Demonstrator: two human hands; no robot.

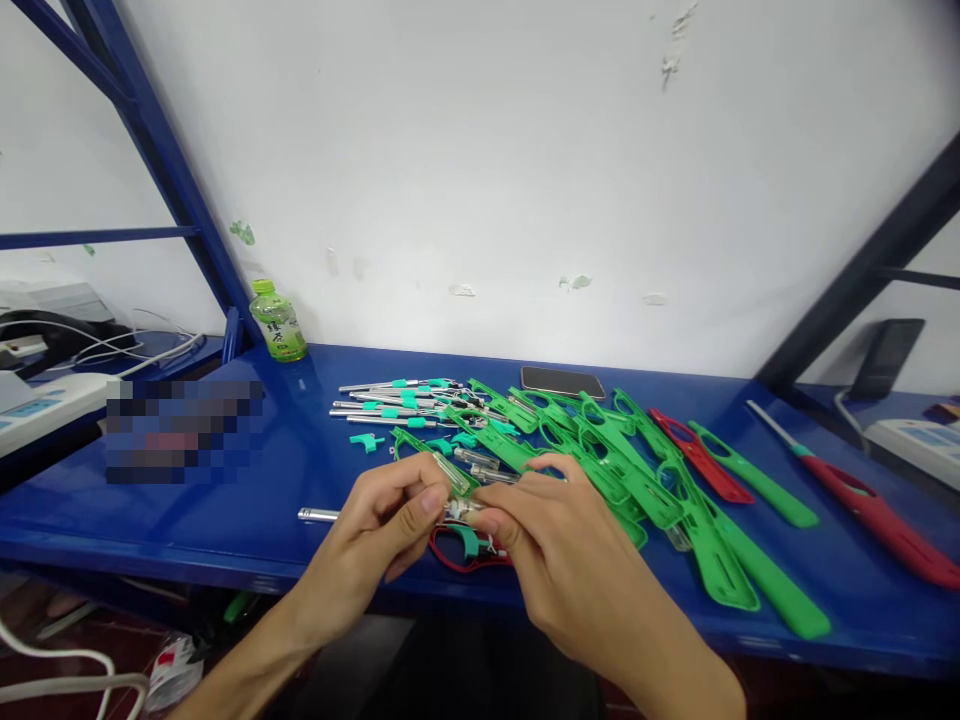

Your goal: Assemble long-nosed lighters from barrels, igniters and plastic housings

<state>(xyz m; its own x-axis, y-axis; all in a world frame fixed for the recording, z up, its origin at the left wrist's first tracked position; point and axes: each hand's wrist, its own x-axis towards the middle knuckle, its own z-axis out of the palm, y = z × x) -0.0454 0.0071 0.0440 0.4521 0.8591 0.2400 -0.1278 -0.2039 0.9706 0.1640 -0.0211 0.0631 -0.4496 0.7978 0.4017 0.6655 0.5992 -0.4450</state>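
Close together at the front of the table, my left hand (pixel 390 520) and my right hand (pixel 551 535) are both closed in a pinch. Between their fingertips is a small clear lighter fuel tank (pixel 460 508) with a whitish end; the fingers cover much of it. Just under the hands lies a red lighter shell half (pixel 465 569) with a teal trigger (pixel 471 542) in it. A metal lighter tube (pixel 316 515) sticks out to the left behind my left hand. Beyond the fingertips are a green shell half (pixel 469 487) and loose clear tanks (pixel 476 459).
Several green lighter shells (pixel 637 475) are piled to the right, beside a red shell (pixel 705 462) and a whole red lighter (pixel 870 510). Metal tubes with teal parts (pixel 379 406) lie at the back left. A phone (pixel 562 382) and a green bottle (pixel 279 325) are near the wall.
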